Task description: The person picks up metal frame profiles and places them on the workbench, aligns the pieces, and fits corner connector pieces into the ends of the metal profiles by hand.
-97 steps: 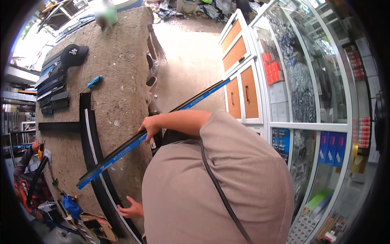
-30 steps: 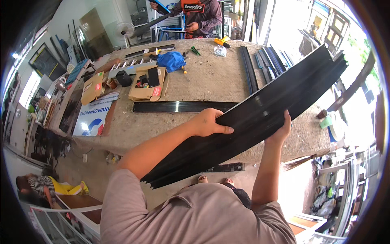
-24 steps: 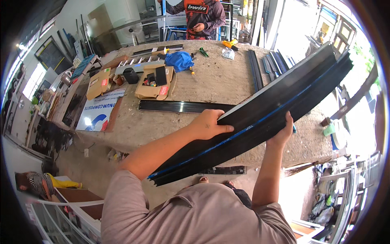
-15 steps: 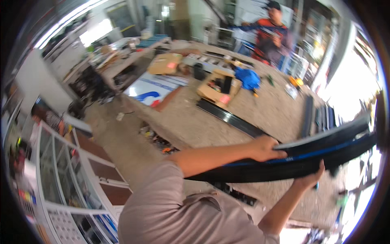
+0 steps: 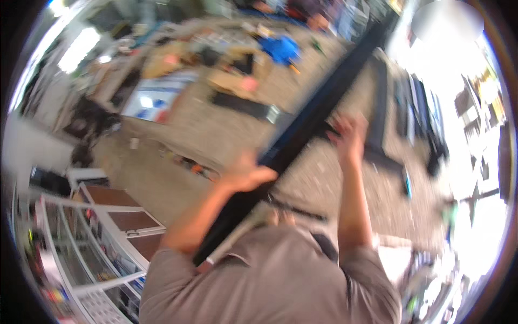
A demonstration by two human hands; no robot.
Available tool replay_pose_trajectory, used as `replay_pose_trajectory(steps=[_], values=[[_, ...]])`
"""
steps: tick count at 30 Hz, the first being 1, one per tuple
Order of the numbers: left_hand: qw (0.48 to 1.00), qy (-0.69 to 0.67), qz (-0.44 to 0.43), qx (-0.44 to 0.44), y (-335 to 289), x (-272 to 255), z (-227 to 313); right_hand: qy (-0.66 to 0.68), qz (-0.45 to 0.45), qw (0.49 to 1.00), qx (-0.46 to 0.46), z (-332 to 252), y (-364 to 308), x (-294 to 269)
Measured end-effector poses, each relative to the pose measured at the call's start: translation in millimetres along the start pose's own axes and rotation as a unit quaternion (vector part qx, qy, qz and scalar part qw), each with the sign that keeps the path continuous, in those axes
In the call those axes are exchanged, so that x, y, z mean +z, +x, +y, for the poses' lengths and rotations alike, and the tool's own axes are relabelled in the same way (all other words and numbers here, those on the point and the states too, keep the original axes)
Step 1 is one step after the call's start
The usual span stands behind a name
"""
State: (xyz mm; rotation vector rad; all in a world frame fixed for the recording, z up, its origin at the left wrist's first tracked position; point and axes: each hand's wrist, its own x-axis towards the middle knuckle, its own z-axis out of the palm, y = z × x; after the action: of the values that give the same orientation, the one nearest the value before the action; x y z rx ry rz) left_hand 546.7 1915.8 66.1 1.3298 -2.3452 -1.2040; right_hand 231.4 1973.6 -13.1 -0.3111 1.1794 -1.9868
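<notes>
A long black profile bar (image 5: 318, 102) runs slantwise across the view, its near end by my left arm and its far end toward the top right. My left hand (image 5: 249, 174) is closed round its nearer part, thumb across the top. Just right of the bar is my right hand (image 5: 349, 135), blurred, its fingers spread and apart from the bar. Beneath lies the sandy-brown work table (image 5: 189, 129). Other dark profile pieces (image 5: 379, 108) lie on it near my right hand, partly hidden by the hand and forearm.
An open cardboard box (image 5: 229, 83), a blue bag (image 5: 280, 49) and a short black profile (image 5: 240, 105) lie farther back on the table. Several bars (image 5: 421, 108) are lined up at the right. White framed panels (image 5: 89, 237) stand at the left. Another person (image 5: 318, 16) is at the far side.
The bar has swung from pointing right to pointing toward the far right. My right hand has come off it, while my left still grips it. The view has shifted.
</notes>
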Motion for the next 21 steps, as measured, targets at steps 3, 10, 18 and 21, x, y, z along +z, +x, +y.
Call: replay_pose_trajectory(steps=[3,10,18,21], values=[[0.979,-0.192,0.065,0.006,-32.6,-30.6,-19.3,-0.689,-0.071,0.717,-0.075,19.1,61.2,-20.4],[0.932,-0.257,0.228,-0.115,-100.8,-66.2,-40.9,-0.857,-0.178,0.476,-0.085,54.2,118.3,-91.7],[0.883,-0.351,0.287,-0.117,-119.6,-84.7,-54.7,-0.764,-0.237,0.598,-0.048,-28.3,29.6,-21.0],[0.883,-0.310,0.330,-0.126,-106.4,-102.4,-50.2,-0.645,-0.216,0.733,0.014,-31.4,8.6,-18.3]])
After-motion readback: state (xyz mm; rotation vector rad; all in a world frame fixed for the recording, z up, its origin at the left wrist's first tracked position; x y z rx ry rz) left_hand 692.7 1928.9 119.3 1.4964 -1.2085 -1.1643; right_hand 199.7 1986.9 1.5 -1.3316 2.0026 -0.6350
